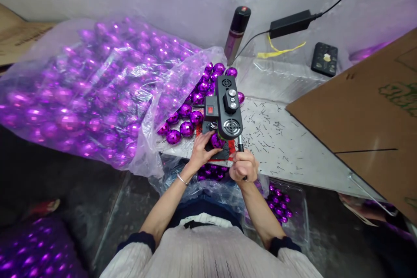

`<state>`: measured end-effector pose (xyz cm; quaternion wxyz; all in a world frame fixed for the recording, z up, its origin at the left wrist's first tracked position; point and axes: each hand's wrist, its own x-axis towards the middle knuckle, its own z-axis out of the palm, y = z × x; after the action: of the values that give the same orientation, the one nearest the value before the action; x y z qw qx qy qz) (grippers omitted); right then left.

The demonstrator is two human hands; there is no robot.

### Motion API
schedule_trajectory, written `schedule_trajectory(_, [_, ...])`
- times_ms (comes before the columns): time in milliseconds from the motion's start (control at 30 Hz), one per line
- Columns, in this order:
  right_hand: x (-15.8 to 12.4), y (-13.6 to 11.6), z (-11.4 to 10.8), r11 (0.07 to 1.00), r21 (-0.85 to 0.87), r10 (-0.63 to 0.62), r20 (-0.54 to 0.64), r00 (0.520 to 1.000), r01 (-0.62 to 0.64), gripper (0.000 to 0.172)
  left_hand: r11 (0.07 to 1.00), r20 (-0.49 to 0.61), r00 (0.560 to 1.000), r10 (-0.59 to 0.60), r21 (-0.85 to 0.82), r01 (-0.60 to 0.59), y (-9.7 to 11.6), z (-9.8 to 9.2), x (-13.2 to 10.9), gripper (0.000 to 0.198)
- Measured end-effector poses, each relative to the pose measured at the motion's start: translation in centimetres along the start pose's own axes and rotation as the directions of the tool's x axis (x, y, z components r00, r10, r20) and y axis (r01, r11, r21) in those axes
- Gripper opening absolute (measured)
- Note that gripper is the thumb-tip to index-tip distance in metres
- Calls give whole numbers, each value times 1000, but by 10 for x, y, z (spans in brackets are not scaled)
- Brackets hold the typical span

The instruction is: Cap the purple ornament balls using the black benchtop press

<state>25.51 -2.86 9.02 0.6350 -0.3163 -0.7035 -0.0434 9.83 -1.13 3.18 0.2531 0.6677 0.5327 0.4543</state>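
A small black bench press machine with a red switch stands on the table's near edge. My left hand is closed on a shiny purple faceted ball that sits under the machine's head. My right hand is a fist wrapped round the machine's lever handle, just right of the ball. More loose purple balls lie to the left of the machine.
A big clear plastic bag full of purple balls fills the left. More balls lie in a bag on my lap. Small metal bits litter the table. A cardboard sheet leans at right. A spray can, power adapter and black device stand behind.
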Motion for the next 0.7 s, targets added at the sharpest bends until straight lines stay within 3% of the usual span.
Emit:
schedule_trajectory(167, [-4, 2, 3, 995, 102, 11, -26, 1000, -8, 32, 999, -19, 999, 30, 30, -29, -4, 3, -1, 68])
schedule_trajectory(433, [-4, 4, 7, 997, 56, -51, -8, 999, 52, 35, 992, -39, 996, 82, 100, -77, -9, 4, 0, 68])
schedule_trajectory(567, [26, -10, 0, 1000, 17, -3, -45, 999, 4, 34, 995, -38, 996, 76, 64, -74, -6, 2, 3, 67])
schedule_trajectory(700, [65, -29, -8, 988, -69, 135, -10, 991, -136, 30, 999, -52, 998, 43, 33, -42, 2, -9, -6, 67])
